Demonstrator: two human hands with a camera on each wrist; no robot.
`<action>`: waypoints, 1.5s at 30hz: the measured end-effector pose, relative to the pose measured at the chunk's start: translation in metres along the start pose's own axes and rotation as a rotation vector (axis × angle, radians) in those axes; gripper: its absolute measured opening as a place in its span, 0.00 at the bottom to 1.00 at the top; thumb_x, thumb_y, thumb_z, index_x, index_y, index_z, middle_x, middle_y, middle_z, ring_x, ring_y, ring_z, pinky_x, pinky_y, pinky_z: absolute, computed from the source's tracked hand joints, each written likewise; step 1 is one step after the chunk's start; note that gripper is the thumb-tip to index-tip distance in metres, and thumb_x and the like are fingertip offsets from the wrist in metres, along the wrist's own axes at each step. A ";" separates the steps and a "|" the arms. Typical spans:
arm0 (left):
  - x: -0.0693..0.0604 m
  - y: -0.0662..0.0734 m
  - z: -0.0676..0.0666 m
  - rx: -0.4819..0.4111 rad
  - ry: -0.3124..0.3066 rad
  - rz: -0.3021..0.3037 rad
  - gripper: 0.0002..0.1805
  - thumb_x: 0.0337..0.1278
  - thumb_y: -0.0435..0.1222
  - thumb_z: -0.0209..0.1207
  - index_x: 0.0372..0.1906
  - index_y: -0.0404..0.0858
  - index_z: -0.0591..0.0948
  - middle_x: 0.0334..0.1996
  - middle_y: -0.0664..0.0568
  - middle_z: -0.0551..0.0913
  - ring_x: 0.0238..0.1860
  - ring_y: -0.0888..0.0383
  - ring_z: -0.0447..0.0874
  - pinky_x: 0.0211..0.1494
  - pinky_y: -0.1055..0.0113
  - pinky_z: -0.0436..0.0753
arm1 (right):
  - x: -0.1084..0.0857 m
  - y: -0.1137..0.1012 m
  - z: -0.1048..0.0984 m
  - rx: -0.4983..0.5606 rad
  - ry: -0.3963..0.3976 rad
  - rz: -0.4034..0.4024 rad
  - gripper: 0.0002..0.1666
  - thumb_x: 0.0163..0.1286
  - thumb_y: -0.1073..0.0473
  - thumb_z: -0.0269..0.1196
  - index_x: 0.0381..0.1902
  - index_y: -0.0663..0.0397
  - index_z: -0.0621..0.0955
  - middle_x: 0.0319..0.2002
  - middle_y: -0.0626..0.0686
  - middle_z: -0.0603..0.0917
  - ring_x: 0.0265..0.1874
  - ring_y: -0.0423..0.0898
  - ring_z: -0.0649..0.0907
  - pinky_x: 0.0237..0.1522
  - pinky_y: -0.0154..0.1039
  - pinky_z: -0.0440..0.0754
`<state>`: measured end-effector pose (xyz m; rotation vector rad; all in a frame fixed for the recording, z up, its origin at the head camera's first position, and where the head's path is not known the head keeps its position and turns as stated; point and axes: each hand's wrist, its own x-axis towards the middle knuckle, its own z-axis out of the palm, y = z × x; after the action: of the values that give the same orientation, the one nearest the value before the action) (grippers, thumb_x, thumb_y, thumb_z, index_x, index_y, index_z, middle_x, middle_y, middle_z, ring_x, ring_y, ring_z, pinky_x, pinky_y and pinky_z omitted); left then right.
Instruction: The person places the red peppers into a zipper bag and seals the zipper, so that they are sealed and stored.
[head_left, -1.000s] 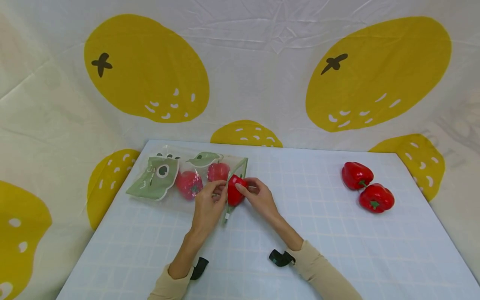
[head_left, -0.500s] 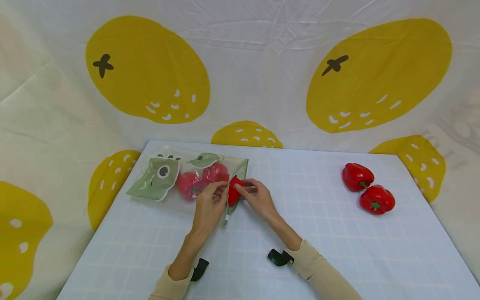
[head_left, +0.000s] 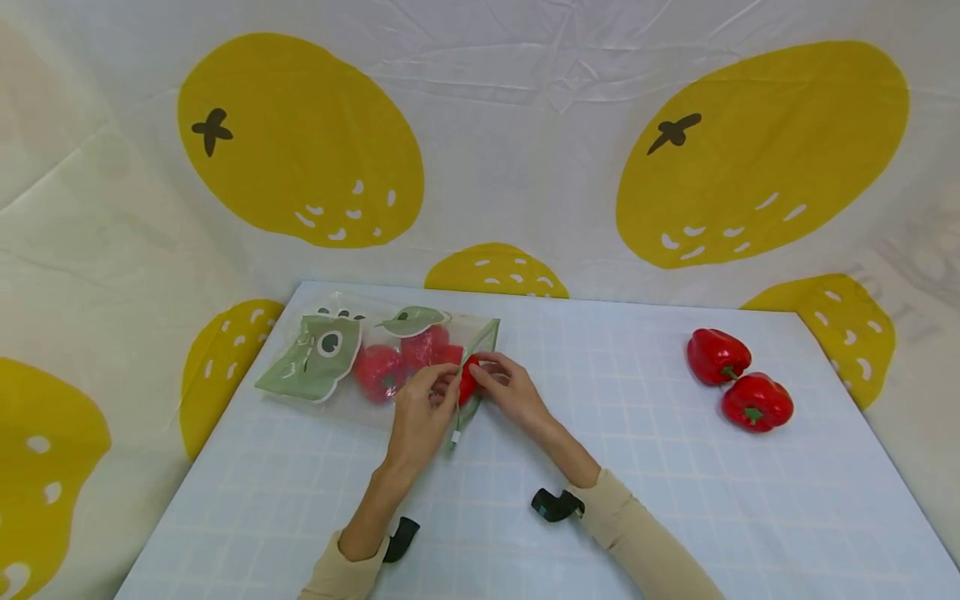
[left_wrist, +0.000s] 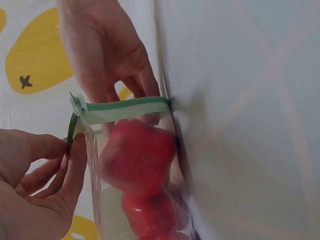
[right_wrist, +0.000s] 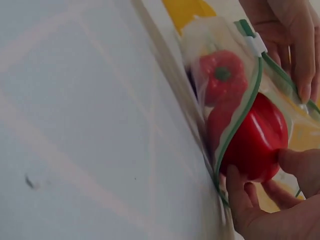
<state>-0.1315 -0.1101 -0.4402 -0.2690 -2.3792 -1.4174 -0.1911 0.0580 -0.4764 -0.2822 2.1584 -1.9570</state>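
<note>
A clear zip bag [head_left: 327, 350] with green print lies on its side at the table's left, its mouth facing right. Several red bell peppers [head_left: 377, 372] show through its film. My left hand [head_left: 420, 417] pinches the upper green edge of the mouth between thumb and fingers, close to the white slider [right_wrist: 256, 45]. At the mouth, my right hand [head_left: 517, 398] holds another red bell pepper [right_wrist: 257, 140] by thumb and fingertips. Most of that pepper sits inside the opening; its near end still shows. The right fingertips reach the green rim [left_wrist: 125, 107] in the left wrist view.
Two red bell peppers [head_left: 717, 356] with green stems lie together at the table's right. The pale blue checked tabletop [head_left: 600, 375] runs between them and the bag. Behind stands a white cloth [head_left: 517, 167] printed with yellow fruit.
My right hand has pushed the held bell pepper leftward, deeper into the bag. The peppers inside have shifted left and closer together. My left hand keeps its grip on the edge.
</note>
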 end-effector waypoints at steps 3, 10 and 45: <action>0.001 0.000 0.000 -0.002 0.005 0.013 0.13 0.61 0.26 0.68 0.51 0.31 0.85 0.40 0.46 0.86 0.35 0.55 0.85 0.41 0.70 0.87 | 0.006 0.005 0.000 0.019 -0.022 0.006 0.25 0.77 0.57 0.62 0.68 0.61 0.76 0.56 0.63 0.81 0.50 0.53 0.85 0.55 0.44 0.85; 0.001 0.000 -0.001 0.008 0.008 0.017 0.13 0.61 0.25 0.68 0.50 0.30 0.85 0.39 0.46 0.86 0.35 0.55 0.84 0.40 0.68 0.88 | 0.009 0.005 0.000 0.003 -0.066 0.042 0.27 0.76 0.56 0.63 0.68 0.61 0.75 0.58 0.61 0.81 0.51 0.51 0.84 0.56 0.42 0.84; 0.003 0.001 0.002 -0.032 0.036 0.077 0.12 0.59 0.21 0.66 0.47 0.27 0.85 0.37 0.44 0.85 0.35 0.54 0.85 0.39 0.68 0.87 | 0.036 0.006 0.029 0.025 -0.085 -0.088 0.23 0.67 0.75 0.60 0.60 0.78 0.76 0.56 0.71 0.82 0.52 0.54 0.84 0.49 0.30 0.80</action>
<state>-0.1340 -0.1079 -0.4390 -0.3370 -2.2934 -1.4148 -0.2168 0.0205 -0.4863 -0.4548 2.1009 -1.9788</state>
